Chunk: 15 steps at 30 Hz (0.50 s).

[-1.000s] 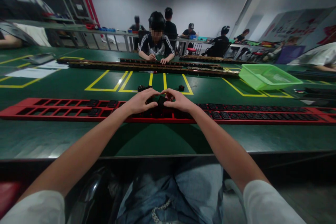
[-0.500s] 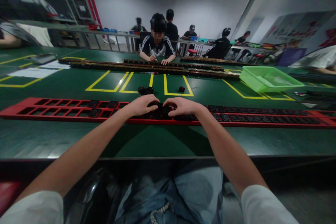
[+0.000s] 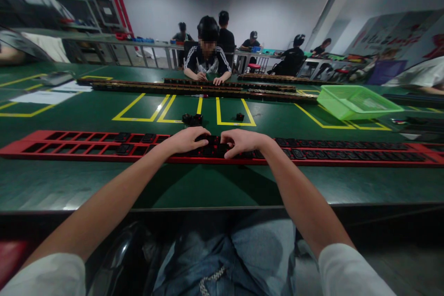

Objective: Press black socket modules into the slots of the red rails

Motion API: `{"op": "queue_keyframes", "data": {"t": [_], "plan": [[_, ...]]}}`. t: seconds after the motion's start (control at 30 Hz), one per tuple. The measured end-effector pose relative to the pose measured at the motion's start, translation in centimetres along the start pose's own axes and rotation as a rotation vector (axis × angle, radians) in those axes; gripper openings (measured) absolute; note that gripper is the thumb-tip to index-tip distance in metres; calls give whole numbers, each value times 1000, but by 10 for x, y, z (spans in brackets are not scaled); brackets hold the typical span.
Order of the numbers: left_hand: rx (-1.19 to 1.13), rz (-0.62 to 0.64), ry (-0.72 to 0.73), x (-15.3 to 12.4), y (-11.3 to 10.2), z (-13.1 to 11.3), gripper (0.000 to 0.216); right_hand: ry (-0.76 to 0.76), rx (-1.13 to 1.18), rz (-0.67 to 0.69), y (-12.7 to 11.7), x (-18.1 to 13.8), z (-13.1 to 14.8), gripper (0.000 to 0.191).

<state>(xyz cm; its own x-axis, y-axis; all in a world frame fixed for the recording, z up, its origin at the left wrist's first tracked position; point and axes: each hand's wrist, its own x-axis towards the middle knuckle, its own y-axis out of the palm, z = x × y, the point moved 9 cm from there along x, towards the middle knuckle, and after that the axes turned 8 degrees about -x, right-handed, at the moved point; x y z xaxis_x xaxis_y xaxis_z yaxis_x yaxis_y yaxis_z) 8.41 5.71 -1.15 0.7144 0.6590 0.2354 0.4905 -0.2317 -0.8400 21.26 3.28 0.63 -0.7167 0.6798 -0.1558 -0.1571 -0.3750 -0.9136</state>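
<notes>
The red frame (image 3: 222, 161) is lying lengthwise across the green table (image 3: 222, 187), with black blocks (image 3: 211, 148) sitting in its middle, between the two hands; the left hand (image 3: 190, 140) is curving over the frame's middle, its thumb and forefinger standing slightly parted beside these blocks; the right hand (image 3: 244, 142) is bending just opposite, forefinger curled and thumb set apart below it, touching the blocks; whether either hand is pinching one, I cannot tell, since the dark parts are blending together and the hands are hiding the slots beneath them. Toward the frame's right end, black pieces (image 3: 333, 153) are filling two rows; toward its left end, a few dark inserts (image 3: 124, 149) are sitting among open slots.

Just beyond the frame's middle, a dark cluster (image 3: 192, 120) and a small black part (image 3: 240, 116) are lying near yellow tape (image 3: 219, 111); farther beyond the frame, long dark strips (image 3: 208, 88) are stretching roughly parallel to it; a green basket (image 3: 357, 104) is standing beyond its right half; a co-worker (image 3: 208, 62) is sitting across from the frame, both hands resting at the strips.
</notes>
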Motion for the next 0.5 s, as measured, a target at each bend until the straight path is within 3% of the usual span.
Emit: {"op": "queue_keyframes", "data": {"t": [0.5], "plan": [[12, 5, -24, 0, 1, 2, 39, 12, -71, -7, 0, 1, 0, 37]]}}
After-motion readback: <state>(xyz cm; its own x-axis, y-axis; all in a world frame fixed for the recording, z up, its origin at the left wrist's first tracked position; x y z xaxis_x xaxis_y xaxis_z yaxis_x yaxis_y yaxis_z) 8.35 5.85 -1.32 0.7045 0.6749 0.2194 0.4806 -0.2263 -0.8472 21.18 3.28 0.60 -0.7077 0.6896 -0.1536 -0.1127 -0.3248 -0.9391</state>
